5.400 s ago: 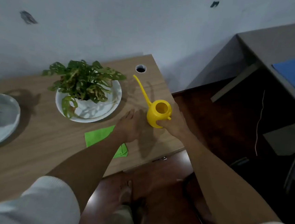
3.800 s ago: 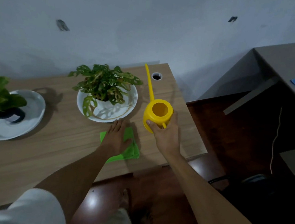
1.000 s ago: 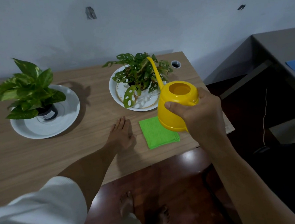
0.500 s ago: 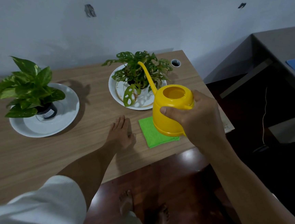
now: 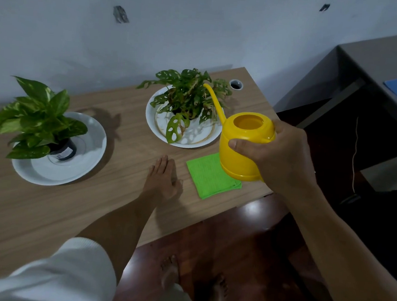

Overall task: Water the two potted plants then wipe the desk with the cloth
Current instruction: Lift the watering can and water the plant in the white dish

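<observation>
The right hand is closed around a yellow watering can, the thumb pressed across the can's near side and the other fingers wrapped behind it, where the handle is hidden by the palm. The can is lifted off the desk and hangs above the far right corner of a folded green cloth, which lies flat near the desk's front edge. The can sits nearly upright, its round top opening facing the camera, and its long thin spout curves up and away over the leaves of the nearer plant. No water can be made out at the spout's tip.

That plant, with holed, spotted leaves, stands on a white plate with a thin gold ring, toward the right end of the desk. A second plant, with broad green and yellow leaves in a small dark pot, stands on another white plate well to the left.

The left hand lies flat on the desk, palm down, fingers straight and close together, holding nothing. It rests just left of the cloth, apart from it, between the two plates and nearer the front edge. A white sleeve covers the upper left arm.

A round cable hole sits in the desk's far right corner, close to the wall.
</observation>
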Tool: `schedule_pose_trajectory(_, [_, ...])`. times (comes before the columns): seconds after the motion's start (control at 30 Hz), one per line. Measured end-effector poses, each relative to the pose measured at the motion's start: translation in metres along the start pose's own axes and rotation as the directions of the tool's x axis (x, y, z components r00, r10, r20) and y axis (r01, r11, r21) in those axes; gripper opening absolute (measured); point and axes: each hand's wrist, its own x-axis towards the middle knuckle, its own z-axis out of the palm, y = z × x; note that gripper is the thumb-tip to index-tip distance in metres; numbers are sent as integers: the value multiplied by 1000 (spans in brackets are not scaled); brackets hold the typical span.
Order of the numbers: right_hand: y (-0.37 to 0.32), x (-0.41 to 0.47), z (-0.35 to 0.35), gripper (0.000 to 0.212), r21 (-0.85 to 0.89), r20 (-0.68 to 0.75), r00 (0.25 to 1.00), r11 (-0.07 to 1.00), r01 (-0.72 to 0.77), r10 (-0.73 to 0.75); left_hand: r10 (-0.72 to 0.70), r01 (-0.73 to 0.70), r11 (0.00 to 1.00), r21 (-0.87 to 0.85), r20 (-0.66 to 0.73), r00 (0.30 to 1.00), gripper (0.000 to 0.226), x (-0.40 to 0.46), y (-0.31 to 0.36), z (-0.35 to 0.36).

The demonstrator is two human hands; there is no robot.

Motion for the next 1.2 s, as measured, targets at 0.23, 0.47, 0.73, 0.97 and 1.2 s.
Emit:
schedule_pose_trajectory(0.23, [-1,7,3,70,49,-6,999,998,40,-40,-1,1,1000,1,8,1000,85,1,0,0])
schedule_pose_trajectory(0.47, [-9,1,6,56,56,21,999,997,48,-49,14,-14,1000,-1,-7,1000,86,-1,-1,-1])
schedule_pose_trajectory(0.73, [-6,-5,-1,57,26,68,997,999,24,-25,6,-6,1000,-11,-10,1000,86,-1,-2,1])
schedule_pose_trajectory(0.97, [3,2,-8,81,-38,49,999,999,20,-18,-7,7,1000,4,8,1000,87,-1,1,-2])
schedule_pose_trajectory(1.2, [1,7,-12,73,-52,-2,998,997,56,-56,-17,16,1000,6,28,999,87,-2,2,-4])
